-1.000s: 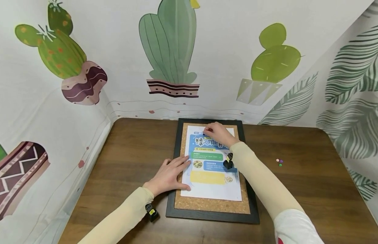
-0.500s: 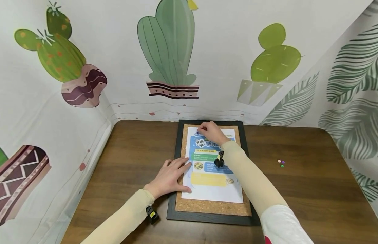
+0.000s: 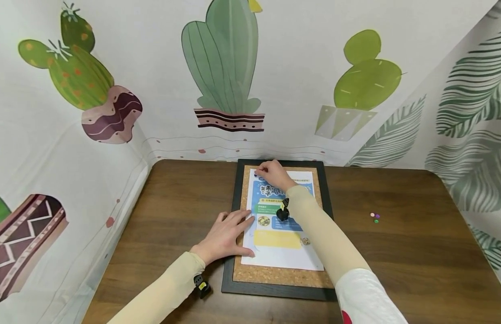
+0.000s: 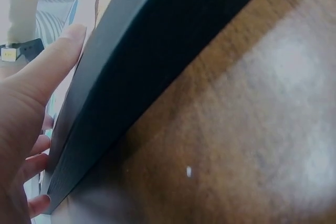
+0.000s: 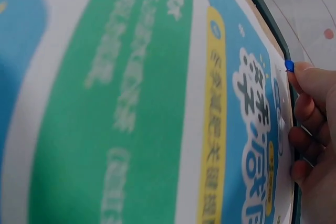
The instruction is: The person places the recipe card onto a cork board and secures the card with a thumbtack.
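Note:
A framed cork board [image 3: 283, 276] lies on the table, with a printed poster [image 3: 288, 257] flat on its cork. My right hand [image 3: 274, 174] is over the poster's top left corner. Between its thumb and forefinger it pinches a small blue thumbtack [image 5: 289, 65], whose point shows in the right wrist view. Spread across the left side of the board, my left hand [image 3: 224, 236] rests its fingertips and thumb on the poster's left edge. The left wrist view shows its thumb [image 4: 63, 53] reaching over the black frame [image 4: 100, 98].
Three small tacks, a pale one [image 3: 372, 214], a purple one [image 3: 377, 216] and a green one [image 3: 376, 221], lie on the wooden table [image 3: 420, 252] right of the board. A cactus-print cloth [image 3: 291, 81] hangs behind the table's back edge.
My right hand has moved left along the poster's top, from near its middle to the top left corner, carrying the blue thumbtack. The left hand has stayed in place.

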{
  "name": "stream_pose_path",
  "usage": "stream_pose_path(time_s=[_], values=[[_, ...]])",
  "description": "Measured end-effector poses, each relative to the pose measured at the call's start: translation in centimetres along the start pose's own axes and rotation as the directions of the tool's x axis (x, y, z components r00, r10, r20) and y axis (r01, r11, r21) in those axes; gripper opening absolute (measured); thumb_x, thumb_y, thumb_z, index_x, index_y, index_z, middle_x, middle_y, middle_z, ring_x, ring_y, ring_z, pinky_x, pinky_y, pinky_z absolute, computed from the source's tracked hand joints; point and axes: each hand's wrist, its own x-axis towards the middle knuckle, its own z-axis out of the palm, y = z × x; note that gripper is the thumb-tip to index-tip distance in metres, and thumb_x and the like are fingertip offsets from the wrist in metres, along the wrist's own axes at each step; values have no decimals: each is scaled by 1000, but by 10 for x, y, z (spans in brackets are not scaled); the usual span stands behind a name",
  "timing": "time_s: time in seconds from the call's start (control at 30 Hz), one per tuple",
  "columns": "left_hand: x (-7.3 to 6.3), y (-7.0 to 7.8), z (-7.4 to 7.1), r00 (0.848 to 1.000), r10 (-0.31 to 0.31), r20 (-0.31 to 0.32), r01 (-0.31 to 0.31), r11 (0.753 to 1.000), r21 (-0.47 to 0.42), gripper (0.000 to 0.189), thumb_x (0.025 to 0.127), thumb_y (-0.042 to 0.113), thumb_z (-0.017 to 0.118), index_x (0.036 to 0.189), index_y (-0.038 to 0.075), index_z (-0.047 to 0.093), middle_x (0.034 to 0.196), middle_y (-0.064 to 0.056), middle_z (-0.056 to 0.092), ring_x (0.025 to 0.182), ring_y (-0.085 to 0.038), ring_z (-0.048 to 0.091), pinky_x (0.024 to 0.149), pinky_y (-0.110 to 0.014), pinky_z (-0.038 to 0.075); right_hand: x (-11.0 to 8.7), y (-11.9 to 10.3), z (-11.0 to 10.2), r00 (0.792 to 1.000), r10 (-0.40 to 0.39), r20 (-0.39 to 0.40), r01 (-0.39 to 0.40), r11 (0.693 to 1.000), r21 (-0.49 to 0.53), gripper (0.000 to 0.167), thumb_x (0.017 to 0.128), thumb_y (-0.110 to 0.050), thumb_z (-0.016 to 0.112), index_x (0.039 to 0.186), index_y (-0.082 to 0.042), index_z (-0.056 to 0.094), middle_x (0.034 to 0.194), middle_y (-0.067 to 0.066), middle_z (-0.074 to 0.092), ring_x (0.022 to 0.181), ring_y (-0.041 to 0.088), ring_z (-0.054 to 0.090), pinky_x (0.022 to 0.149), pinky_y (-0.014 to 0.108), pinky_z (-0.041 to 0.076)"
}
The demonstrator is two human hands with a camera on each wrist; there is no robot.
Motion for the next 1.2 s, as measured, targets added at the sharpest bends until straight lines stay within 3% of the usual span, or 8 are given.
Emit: stream_pose_path(time_s=[0.47, 0.77, 0.93, 1.2], values=[[1, 3, -2, 1000, 1, 11, -1, 1000, 21, 104, 78, 77, 74, 156, 12, 50, 161, -10, 44, 147, -28, 40, 108, -55, 36, 8, 0, 3, 997, 72, 11, -72, 997, 12, 23, 106, -25, 62, 99, -8, 76, 88, 5, 66, 76, 19, 53, 78, 35, 43], [0, 1, 0, 1000, 18, -10, -17, 999, 33, 102, 79, 76, 73, 155, 12, 52, 160, -11, 45, 145, -29, 42, 104, -54, 37, 8, -3, 7, 997, 69, -20, -69, 997, -32, 25, 106, -25, 63, 94, -7, 76, 75, 3, 64, 64, 17, 49, 75, 36, 43], [0, 1, -1, 1000, 9, 0, -9, 1000, 28, 103, 79, 76, 73, 156, 12, 50, 161, -10, 44, 146, -28, 41, 105, -54, 36, 8, -4, 8, 998, 55, -40, -57, 996, -66, 25, 106, -24, 63, 91, -8, 75, 73, 3, 63, 66, 18, 51, 77, 37, 43], [0, 2, -1, 1000, 18, -13, -17, 999, 32, 102, 79, 76, 74, 155, 12, 51, 161, -11, 45, 146, -29, 42, 104, -54, 38, 10, -3, 10, 997, 72, -27, -74, 989, -127, 27, 108, -26, 59, 94, -8, 74, 85, 7, 65, 98, 27, 50, 95, 43, 38]])
